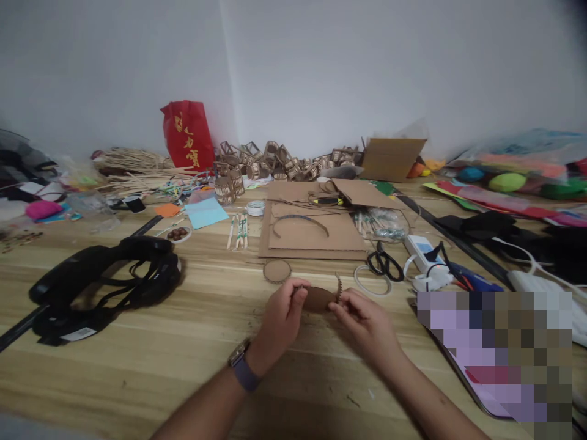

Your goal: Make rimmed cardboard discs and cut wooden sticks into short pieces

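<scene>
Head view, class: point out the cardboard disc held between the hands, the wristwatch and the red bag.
Cardboard disc (318, 299), head view: its flat face.
Wristwatch (246, 371), head view: its strap.
Red bag (187, 137), head view: its front.

The left hand (280, 318) and the right hand (373, 327) are bare, in the lower middle of the frame. A watch (239, 352) with a dark, metallic-edged case sits on a wide, smooth, grey-purple strap (247, 371) at the left wrist. Both forearms (426, 391) are bare down to the bottom edge.
</scene>
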Demonstrator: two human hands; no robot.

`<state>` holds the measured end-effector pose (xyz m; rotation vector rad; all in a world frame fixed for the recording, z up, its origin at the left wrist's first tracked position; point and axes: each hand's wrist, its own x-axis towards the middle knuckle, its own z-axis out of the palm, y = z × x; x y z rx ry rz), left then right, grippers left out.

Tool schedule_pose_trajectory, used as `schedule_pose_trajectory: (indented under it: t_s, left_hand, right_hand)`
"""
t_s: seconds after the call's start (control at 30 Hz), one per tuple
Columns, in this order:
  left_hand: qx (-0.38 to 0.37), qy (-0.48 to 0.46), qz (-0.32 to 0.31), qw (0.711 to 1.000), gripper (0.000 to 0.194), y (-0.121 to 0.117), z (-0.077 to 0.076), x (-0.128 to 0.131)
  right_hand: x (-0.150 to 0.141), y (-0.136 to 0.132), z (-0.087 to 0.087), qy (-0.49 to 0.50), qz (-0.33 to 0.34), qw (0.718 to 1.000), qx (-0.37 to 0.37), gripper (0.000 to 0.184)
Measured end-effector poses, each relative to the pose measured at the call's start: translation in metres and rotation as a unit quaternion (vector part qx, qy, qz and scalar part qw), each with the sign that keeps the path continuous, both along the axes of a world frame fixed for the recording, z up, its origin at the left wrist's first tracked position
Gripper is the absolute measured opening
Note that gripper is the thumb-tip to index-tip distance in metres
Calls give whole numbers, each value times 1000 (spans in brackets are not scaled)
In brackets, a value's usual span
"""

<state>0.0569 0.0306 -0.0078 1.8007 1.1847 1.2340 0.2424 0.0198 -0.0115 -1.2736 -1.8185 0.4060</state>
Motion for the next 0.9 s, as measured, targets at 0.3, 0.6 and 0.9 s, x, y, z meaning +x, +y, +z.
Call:
schedule_pose_trajectory:
  t_s: [0.3, 0.6, 0.9]
  left_hand:
    - [-73, -105, -22, 992, 34, 4, 4, 1]
    - [-34, -82, -40, 995, 37, 3, 0, -2]
    - [-308, -370, -158, 862, 67, 9, -2, 1]
  right_hand:
    - [1, 0, -1, -7, 2, 1000, 10, 26]
    - [2, -2, 0, 1, 12, 1000, 26, 26]
    - [3, 0, 2, 40, -7, 999, -21, 31]
